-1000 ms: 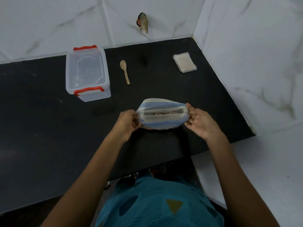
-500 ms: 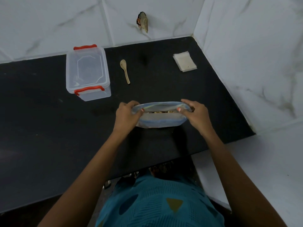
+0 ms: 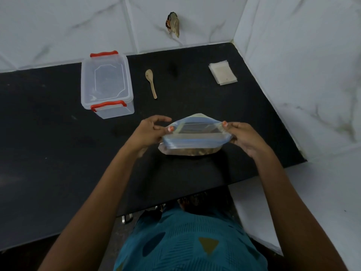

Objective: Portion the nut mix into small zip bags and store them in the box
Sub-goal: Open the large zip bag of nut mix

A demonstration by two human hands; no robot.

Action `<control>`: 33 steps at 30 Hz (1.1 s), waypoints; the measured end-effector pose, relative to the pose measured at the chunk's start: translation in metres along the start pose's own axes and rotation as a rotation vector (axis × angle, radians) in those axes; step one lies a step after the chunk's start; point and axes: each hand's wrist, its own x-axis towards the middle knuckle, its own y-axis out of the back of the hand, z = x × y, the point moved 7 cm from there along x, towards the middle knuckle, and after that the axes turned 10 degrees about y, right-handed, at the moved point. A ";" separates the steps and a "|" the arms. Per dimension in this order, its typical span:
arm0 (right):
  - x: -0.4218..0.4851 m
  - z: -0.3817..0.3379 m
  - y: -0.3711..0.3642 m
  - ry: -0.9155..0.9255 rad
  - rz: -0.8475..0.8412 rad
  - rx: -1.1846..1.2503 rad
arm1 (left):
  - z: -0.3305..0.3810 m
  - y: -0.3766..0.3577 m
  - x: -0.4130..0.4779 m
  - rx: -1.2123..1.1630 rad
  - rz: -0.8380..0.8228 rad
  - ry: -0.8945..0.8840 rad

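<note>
A large clear zip bag [image 3: 195, 138] with a blue zip strip stands on the black counter [image 3: 48, 153], with brown nut mix visible in its bottom. My left hand [image 3: 150, 132] pinches the bag's top left corner and my right hand [image 3: 242, 135] pinches the top right corner. The mouth is spread open between them. A clear plastic box [image 3: 107, 85] with red clips and its lid on sits at the back left. A wooden spoon [image 3: 151, 83] lies beside it. A stack of small zip bags [image 3: 222, 74] lies at the back right.
White marble-pattern tiles form the back wall and the right wall [image 3: 302, 65], making a corner. A small brown object [image 3: 173, 24] sticks out of the back wall. The counter's front edge runs just below the bag, above my teal clothing [image 3: 185, 247].
Both hands have shifted grip on the bag's top corners and pulled its mouth wider. The bag's top now tilts toward me and sits slightly lower.
</note>
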 end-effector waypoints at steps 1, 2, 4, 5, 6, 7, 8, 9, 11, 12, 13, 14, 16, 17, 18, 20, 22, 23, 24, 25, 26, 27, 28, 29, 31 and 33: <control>0.000 0.002 0.000 -0.029 0.002 0.032 | -0.001 -0.001 0.000 -0.091 -0.016 0.024; 0.000 0.004 0.000 -0.052 0.003 0.051 | -0.002 -0.002 0.000 -0.215 -0.035 0.047; 0.000 0.005 -0.002 -0.078 -0.015 0.062 | -0.005 -0.005 0.002 -0.522 -0.085 0.093; 0.000 0.007 -0.004 -0.090 -0.031 0.080 | -0.006 -0.006 0.002 -0.660 -0.104 0.114; 0.000 0.007 -0.007 -0.103 -0.048 0.122 | -0.008 -0.008 0.003 -0.779 -0.122 0.138; 0.000 0.008 -0.011 -0.120 -0.066 0.190 | -0.011 -0.010 0.006 -0.886 -0.136 0.171; 0.000 0.008 -0.015 -0.142 -0.078 0.279 | -0.014 -0.013 0.007 -0.965 -0.150 0.205; 0.000 0.008 -0.018 -0.171 -0.082 0.374 | -0.016 -0.018 0.007 -1.010 -0.163 0.240; 0.000 0.007 -0.025 -0.231 -0.083 0.505 | -0.017 -0.027 0.005 -1.036 -0.181 0.303; -0.001 0.007 -0.028 -0.260 -0.076 0.537 | -0.017 -0.030 0.005 -1.028 -0.177 0.332; -0.002 0.008 -0.030 -0.286 -0.063 0.548 | -0.016 -0.033 0.005 -0.994 -0.160 0.361; -0.003 0.009 -0.031 -0.304 -0.049 0.552 | -0.017 -0.033 0.007 -0.909 -0.116 0.374; -0.002 0.012 -0.031 -0.308 -0.039 0.548 | -0.023 -0.024 0.018 -0.623 0.063 0.347; -0.001 0.013 -0.030 -0.300 -0.041 0.538 | -0.024 -0.017 0.022 -0.537 0.141 0.334; 0.000 0.014 -0.030 -0.290 -0.041 0.526 | -0.026 -0.014 0.024 -0.505 0.183 0.334; 0.002 0.017 -0.028 -0.275 -0.026 0.504 | -0.031 -0.023 0.024 -0.611 0.067 0.401; 0.006 0.023 -0.024 -0.283 0.008 0.527 | -0.033 -0.035 0.021 -0.806 -0.102 0.454; 0.007 0.026 -0.022 -0.290 0.030 0.542 | -0.035 -0.037 0.022 -0.860 -0.135 0.442; 0.008 0.029 -0.020 -0.290 0.046 0.551 | -0.035 -0.038 0.022 -0.902 -0.156 0.415; 0.010 0.031 -0.017 -0.281 0.053 0.554 | -0.034 -0.037 0.021 -0.939 -0.165 0.381; 0.011 0.033 -0.015 -0.267 0.057 0.559 | -0.036 -0.035 0.023 -0.983 -0.161 0.351; 0.011 0.033 -0.014 -0.253 0.060 0.568 | -0.036 -0.033 0.022 -1.008 -0.161 0.333; 0.010 0.033 -0.013 -0.241 0.064 0.575 | -0.037 -0.031 0.021 -1.012 -0.163 0.324; 0.009 0.032 -0.011 -0.231 0.068 0.578 | -0.039 -0.030 0.021 -0.999 -0.179 0.321; 0.006 0.029 -0.009 -0.227 0.068 0.574 | -0.041 -0.028 0.018 -0.941 -0.216 0.325; 0.002 0.029 -0.007 -0.238 0.069 0.565 | -0.039 -0.028 0.012 -0.885 -0.232 0.339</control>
